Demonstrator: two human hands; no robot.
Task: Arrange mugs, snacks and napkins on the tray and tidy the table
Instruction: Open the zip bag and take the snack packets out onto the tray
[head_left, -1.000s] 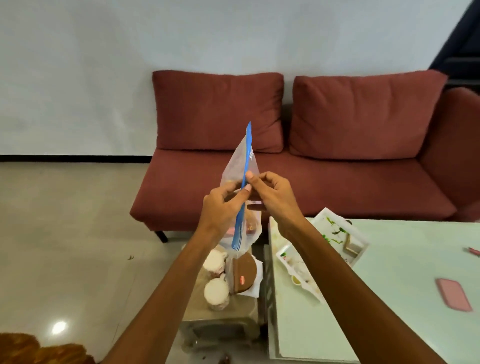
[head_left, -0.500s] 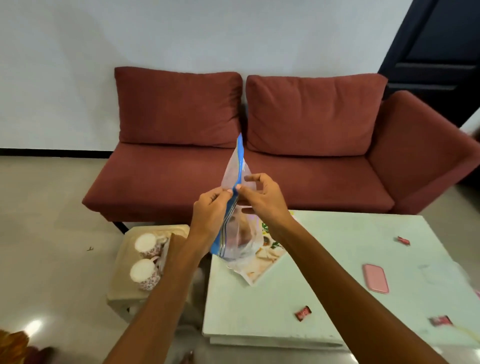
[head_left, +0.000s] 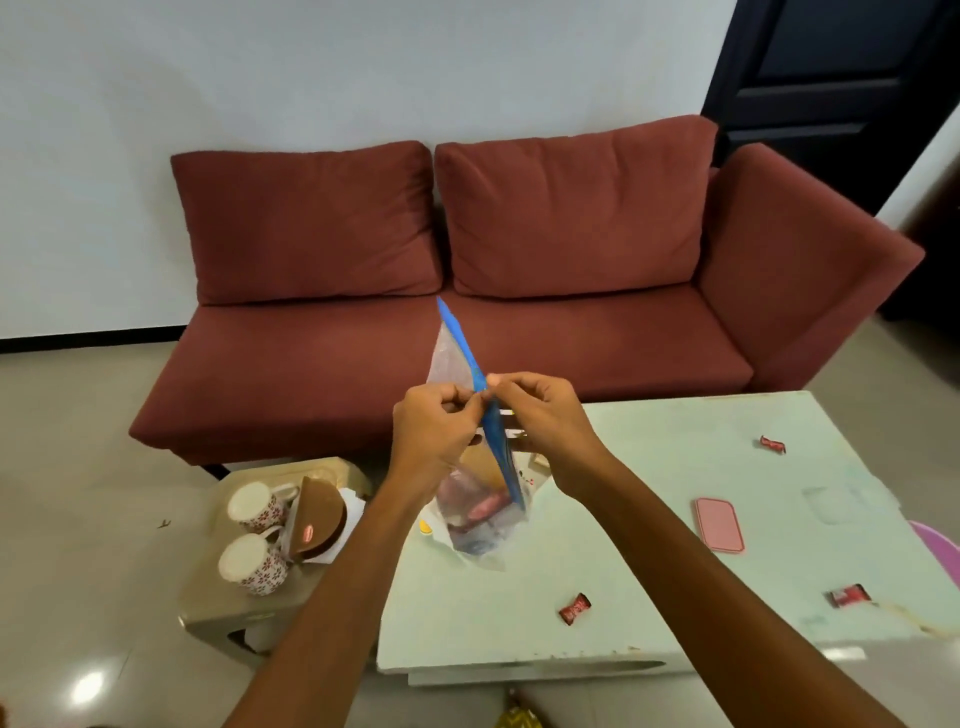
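left hand (head_left: 436, 431): bare | right hand (head_left: 545, 423): bare | forearms (head_left: 332, 597): bare

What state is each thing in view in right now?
bag: held up over the table, snacks inside; whether it is sealed cannot be told.
left hand: pinches the blue zip strip.
right hand: pinches the same strip.
mugs: two, standing on the stool.
candies: three, wrapped, loose on the table.
pink case: flat on the table.
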